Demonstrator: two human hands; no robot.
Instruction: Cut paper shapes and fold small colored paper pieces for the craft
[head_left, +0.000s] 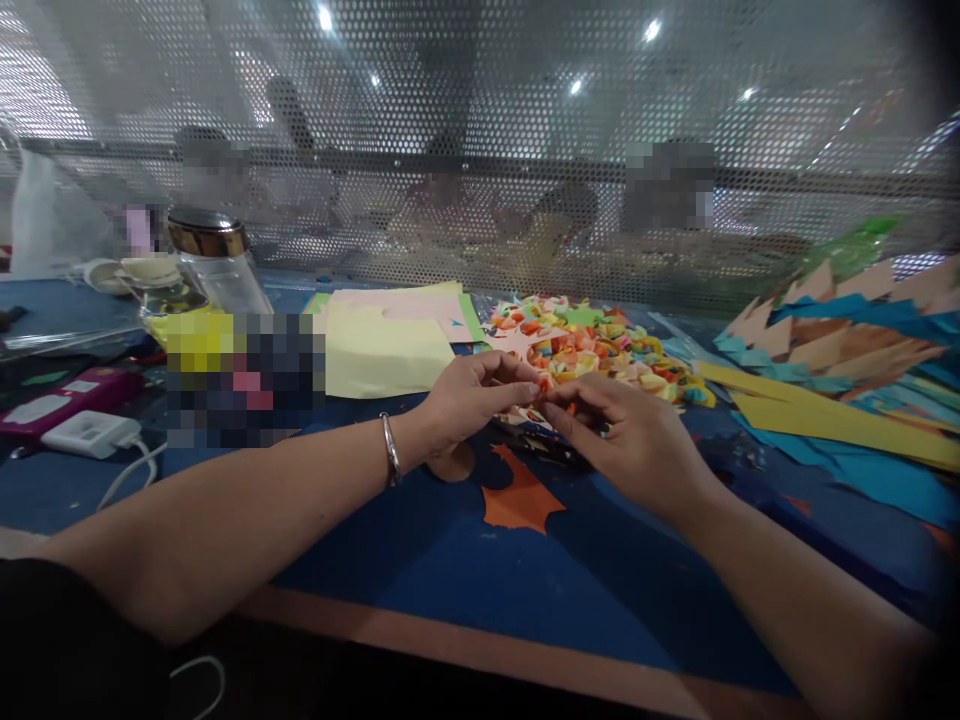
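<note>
Fingertips of my left hand (484, 395) and my right hand (622, 430) meet above the middle of the table. Both hands are closed in a pinch around a small orange paper piece (546, 384), mostly hidden by the fingers. Right behind them lies a heap of small folded paper pieces (592, 345) in orange, yellow, pink and green. An orange paper scrap (523, 497) with cut-out curved edges lies on the table below my hands. Beside my left wrist is a brown round thing (452, 463), partly covered.
Sheets of pale yellow and pink paper (386, 350) lie behind my left hand. Cut strips of blue, yellow and tan paper (840, 415) are stacked at right. Bottles (225, 265), a white charger (91, 433) and a purple box (67, 400) stand left. A perforated metal screen (480, 130) closes the back.
</note>
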